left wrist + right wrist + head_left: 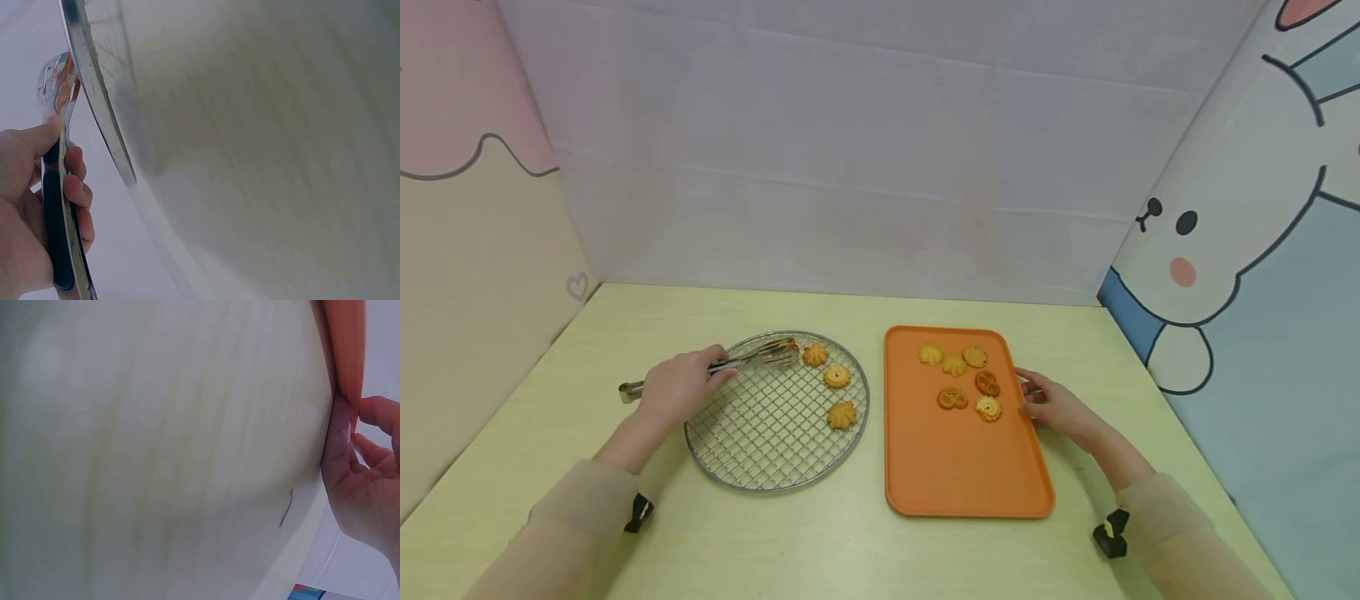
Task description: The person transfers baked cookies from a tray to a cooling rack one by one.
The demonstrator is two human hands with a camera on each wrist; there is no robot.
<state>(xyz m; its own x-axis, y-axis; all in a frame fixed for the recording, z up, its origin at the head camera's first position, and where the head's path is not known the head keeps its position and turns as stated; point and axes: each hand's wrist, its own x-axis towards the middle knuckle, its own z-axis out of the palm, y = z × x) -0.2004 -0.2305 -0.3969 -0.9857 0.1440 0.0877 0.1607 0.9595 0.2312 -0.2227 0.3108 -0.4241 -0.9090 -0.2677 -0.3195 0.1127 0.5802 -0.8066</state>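
My left hand (681, 385) grips metal tongs (59, 219) with dark handle inserts, the thumb on one arm and fingers curled round the other. The slotted tong head lies over the upper part of a round wire rack (760, 450). An orange-brown piece (64, 84) shows between the tong ends, its kind partly hidden. To the right of the tongs, flower-shaped cookies (841, 415) and a round cookie (837, 377) sit on the rack. My right hand (1060, 408) holds the right rim of an orange tray (962, 475), fingers and thumb at its edge.
On the tray lie two pretzel-shaped cookies (952, 398), pale shell-like cookies (930, 355), a round cookie (975, 357) and a cream-coloured cookie (988, 408). Rack and tray stand side by side on a pale wooden table (820, 550). Walls (865, 167) enclose the back and sides.
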